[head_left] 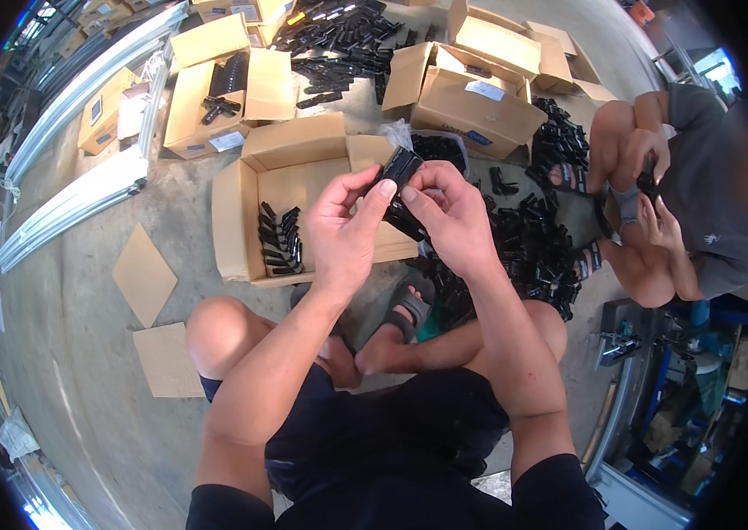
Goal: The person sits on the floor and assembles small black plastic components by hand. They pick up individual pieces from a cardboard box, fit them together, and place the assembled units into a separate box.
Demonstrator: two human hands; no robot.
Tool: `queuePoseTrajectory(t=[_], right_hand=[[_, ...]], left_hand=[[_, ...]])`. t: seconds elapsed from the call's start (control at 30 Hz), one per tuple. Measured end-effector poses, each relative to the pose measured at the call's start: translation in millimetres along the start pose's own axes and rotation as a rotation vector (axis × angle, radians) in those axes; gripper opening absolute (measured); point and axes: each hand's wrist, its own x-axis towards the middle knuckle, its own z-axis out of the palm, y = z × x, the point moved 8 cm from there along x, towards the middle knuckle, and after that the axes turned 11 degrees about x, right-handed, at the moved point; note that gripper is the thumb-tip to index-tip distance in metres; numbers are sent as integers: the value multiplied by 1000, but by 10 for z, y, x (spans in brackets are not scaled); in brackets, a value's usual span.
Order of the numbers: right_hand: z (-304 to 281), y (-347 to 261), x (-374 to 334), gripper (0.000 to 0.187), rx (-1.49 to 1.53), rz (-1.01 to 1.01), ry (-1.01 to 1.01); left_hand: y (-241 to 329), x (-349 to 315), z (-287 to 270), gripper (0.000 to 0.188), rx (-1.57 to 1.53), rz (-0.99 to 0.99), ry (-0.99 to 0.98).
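In front of my chest my left hand [345, 225] and my right hand [455, 216] both grip a glossy black fitting [403, 165]. The left thumb presses on its face, while the right fingers pinch its other side. More black material shows below, between the hands; whether it is the same piece I cannot tell. Beneath the hands stands an open cardboard box [293, 143], with black fittings [279, 238] lined up in rows along its inner left part. A heap of loose black fittings [524, 243] spreads over the floor to the right.
At the right another person sits with hands [655, 216] around a small dark piece. Further cardboard boxes [471, 110] and a black pile [339, 40] lie at the back. Long pale metal profiles [83, 190] run along the left, near flat cardboard pieces [144, 274].
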Motion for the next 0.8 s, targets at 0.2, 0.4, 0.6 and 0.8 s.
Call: queuePoseTrajectory(t=[0.2,0.4,0.6,0.8], right_hand=[[2,18,-4,11,8,10,-4],[-55,61,22,17,30,8,-11],[63,-32,-84,39,194,93,-197],[379,-330,-216,61,-524,-275,-419]], left_hand=[[8,6,-7,26,-9,2,-10],[26,-2,-32,26,-20,-69,18],[12,66,-110,23,-99,-142,121],[-189,100,-193,19,-66,-460,44]])
